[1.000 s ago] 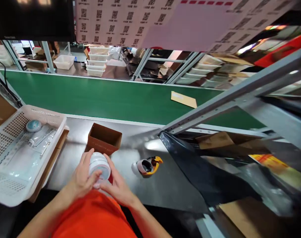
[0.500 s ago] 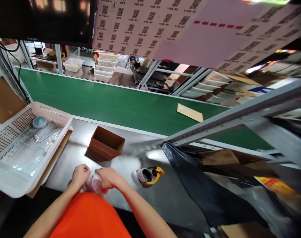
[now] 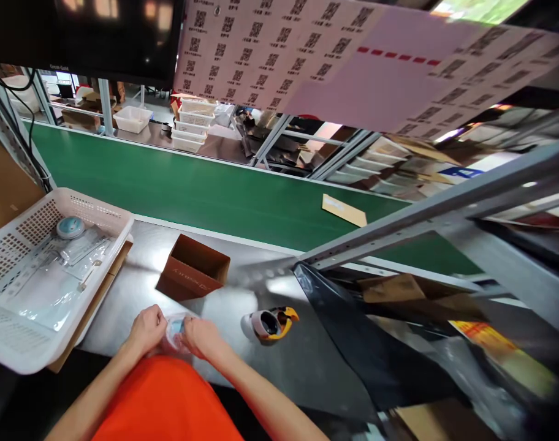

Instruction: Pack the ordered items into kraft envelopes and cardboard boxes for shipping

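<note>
Close against the orange top, my left hand (image 3: pixel 147 326) and my right hand (image 3: pixel 200 338) are closed at either side of a clear plastic-wrapped round item (image 3: pixel 174 334), pinkish with a blue patch. Its exact kind cannot be made out. Fingers of both hands pinch its wrapping at the near edge of the metal table (image 3: pixel 224 318). Just beyond them stands an open brown cardboard box (image 3: pixel 187 277) on the table. To the right of my right hand lies a tape dispenser (image 3: pixel 271 324) with yellow parts.
A white perforated basket (image 3: pixel 102 205) at the left holds a round blue-lidded tin (image 3: pixel 70 227) and clear plastic packets. Behind the table runs a green conveyor belt (image 3: pixel 215 190) carrying a flat cardboard piece (image 3: pixel 344 210). Black plastic sheeting (image 3: pixel 353 343) and a metal frame are on the right.
My right hand has shifted slightly and its fingers have curled in at the wrapped item's right side. The item's blue patch now shows. The camera view has turned a little.
</note>
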Demonstrator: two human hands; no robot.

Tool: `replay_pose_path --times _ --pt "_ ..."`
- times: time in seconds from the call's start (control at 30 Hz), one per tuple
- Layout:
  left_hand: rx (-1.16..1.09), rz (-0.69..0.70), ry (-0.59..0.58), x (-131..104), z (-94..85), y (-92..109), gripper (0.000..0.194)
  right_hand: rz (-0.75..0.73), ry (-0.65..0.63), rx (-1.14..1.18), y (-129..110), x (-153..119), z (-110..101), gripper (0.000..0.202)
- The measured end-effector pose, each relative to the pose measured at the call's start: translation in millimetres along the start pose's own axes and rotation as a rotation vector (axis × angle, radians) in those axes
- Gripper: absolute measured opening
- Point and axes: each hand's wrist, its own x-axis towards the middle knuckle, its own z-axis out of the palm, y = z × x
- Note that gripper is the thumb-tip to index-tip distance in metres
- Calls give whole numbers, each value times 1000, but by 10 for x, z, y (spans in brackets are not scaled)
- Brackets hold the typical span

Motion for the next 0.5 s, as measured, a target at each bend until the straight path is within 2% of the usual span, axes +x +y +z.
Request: replay_pose_path --times 0.1,0.2,0.3,0.4,0.5 --pt "25 1 -4 9 -37 -44 17 42 8 -21 24 -110 -20 47" --pt "66 -7 4 8 -97 -79 19 -29 2 -58 122 -180 -98 43" --pt "87 8 11 -26 -157 -49 19 -111 -11 -100 235 -227 -158 30" --pt "99 29 20 -66 -182 23 17 -141 64 -42 308 -261 -140 36" --pt "102 -7 21 -83 -158 49 17 -173 133 81 341 -265 -50 42"
